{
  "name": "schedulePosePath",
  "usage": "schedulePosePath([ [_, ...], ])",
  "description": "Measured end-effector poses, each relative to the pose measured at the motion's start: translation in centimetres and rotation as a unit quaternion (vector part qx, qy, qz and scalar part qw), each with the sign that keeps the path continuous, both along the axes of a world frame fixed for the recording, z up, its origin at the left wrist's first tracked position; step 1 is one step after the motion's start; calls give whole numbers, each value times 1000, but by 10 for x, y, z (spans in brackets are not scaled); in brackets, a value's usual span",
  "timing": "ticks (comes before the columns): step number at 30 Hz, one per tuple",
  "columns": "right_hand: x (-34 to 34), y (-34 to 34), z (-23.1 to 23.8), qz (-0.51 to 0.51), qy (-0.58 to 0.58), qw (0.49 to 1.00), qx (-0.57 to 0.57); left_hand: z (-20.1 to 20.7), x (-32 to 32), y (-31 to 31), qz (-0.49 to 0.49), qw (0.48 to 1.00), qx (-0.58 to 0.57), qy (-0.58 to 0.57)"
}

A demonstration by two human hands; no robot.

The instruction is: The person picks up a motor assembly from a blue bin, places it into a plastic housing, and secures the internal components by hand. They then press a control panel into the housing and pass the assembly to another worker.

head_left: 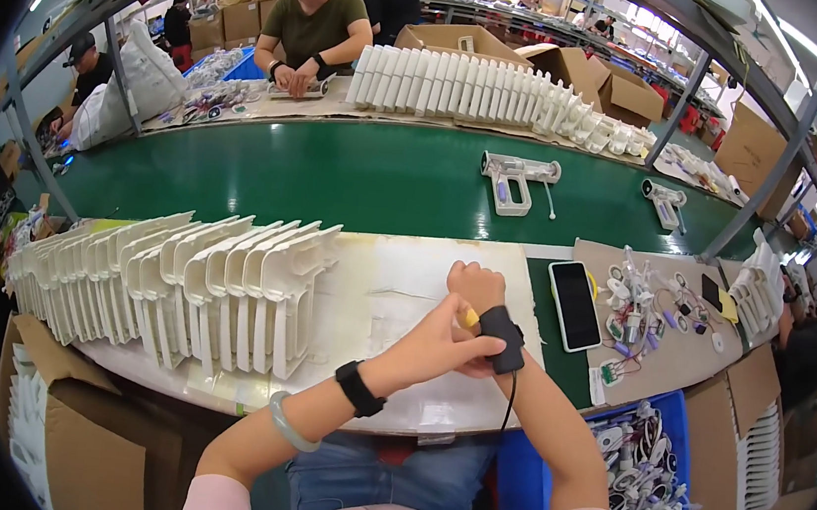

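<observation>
From the wearer's head, we look down and forward through one wide fisheye view, across the long, flat, glossy green belt (338, 170). On its near side, close below us, are the bare left hand (434, 342), the bare right hand (478, 284) and the flat, off-white worktop (392, 268). Beyond the belt, our view runs deep into the workshop; toward the curved edge, distances seem too warped to judge.

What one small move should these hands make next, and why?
Perhaps the left hand should let go of the black wrist device: its thumb rests on the device, which already sits around the right wrist, and the nearby row of white plastic casings stands untouched by either hand.
</observation>
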State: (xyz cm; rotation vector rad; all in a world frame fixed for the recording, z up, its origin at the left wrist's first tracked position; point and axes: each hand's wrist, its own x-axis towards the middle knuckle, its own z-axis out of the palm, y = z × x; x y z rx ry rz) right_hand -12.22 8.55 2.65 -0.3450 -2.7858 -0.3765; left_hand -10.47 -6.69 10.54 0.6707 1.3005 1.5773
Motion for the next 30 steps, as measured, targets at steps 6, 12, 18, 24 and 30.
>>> schedulePosePath([
  [6,11,11,21,-21,88,994,-54,12,-19,-28,20,999,18,28],
  [12,16,-31,49,105,94,671,-728,45,-68,-21,159,883,293,-330],
  [18,47,-85,36,239,72,58,-967,82,-79,27,167,784,342,-490],
  [24,49,-107,53,200,204,235,-929,45,-111,39,336,861,289,-251],
  [30,71,-95,63,185,166,438,-864,29,-104,37,425,768,51,476],
])
